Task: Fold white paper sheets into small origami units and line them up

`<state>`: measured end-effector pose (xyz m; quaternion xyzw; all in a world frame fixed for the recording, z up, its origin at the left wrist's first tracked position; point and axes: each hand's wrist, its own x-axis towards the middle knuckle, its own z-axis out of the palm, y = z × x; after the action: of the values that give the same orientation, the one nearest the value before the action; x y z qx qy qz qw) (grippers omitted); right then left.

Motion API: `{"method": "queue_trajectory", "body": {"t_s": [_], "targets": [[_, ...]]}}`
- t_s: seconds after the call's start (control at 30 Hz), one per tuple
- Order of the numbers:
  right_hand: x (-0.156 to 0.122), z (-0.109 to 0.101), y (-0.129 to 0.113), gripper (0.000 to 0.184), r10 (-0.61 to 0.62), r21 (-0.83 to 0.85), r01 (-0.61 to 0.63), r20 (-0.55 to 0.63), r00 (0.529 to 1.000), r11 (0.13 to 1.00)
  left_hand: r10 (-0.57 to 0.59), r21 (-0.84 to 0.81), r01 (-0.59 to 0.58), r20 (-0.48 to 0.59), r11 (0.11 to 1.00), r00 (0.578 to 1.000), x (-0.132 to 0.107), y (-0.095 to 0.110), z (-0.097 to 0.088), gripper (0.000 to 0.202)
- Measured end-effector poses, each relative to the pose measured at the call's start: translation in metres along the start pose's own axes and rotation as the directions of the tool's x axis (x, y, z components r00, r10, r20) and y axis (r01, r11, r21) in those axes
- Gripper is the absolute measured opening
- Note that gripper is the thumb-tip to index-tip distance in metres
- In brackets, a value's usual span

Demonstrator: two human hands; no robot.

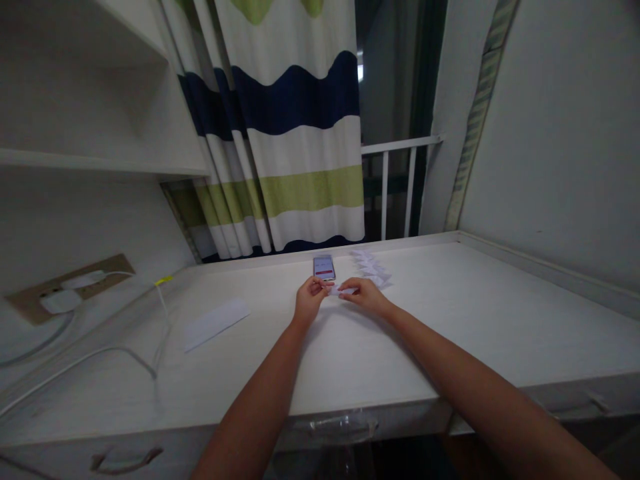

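Observation:
A small piece of white paper (pixel 335 291) is held between my two hands above the desk. My left hand (pixel 311 293) pinches its left end, and my right hand (pixel 364 293) grips the other end with thumb and fingers. Just beyond my hands lies a phone (pixel 324 267) with its screen lit. Several folded white paper pieces (pixel 370 265) rest in a row behind my right hand, partly covered by it. Farther left, a flat stack of white paper (pixel 216 323) lies on the desk.
The white desk (pixel 475 313) has a raised back edge. White cables (pixel 120 348) run from chargers (pixel 61 300) in the wall socket at left. A shelf (pixel 100 160) juts out above. A striped curtain (pixel 310 147) and white railing (pixel 400 145) stand behind.

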<state>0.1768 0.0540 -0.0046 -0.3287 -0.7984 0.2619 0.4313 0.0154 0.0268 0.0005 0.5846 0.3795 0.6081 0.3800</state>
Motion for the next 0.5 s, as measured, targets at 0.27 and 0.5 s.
{"method": "queue_trajectory", "body": {"t_s": [0.27, 0.5], "targets": [[0.0031, -0.0016, 0.0049, 0.016, 0.034, 0.037, -0.034, 0.007, 0.999, 0.999, -0.072, -0.049, 0.075, 0.05, 0.996, 0.996, -0.0006, -0.0024, 0.0017, 0.036], [0.0019, -0.0009, 0.0008, 0.017, 0.027, -0.051, -0.027, 0.008, 1.0, 0.998, -0.17, 0.064, 0.164, 0.096, 0.984, 0.981, -0.0014, -0.0039, 0.0026, 0.03]]}}
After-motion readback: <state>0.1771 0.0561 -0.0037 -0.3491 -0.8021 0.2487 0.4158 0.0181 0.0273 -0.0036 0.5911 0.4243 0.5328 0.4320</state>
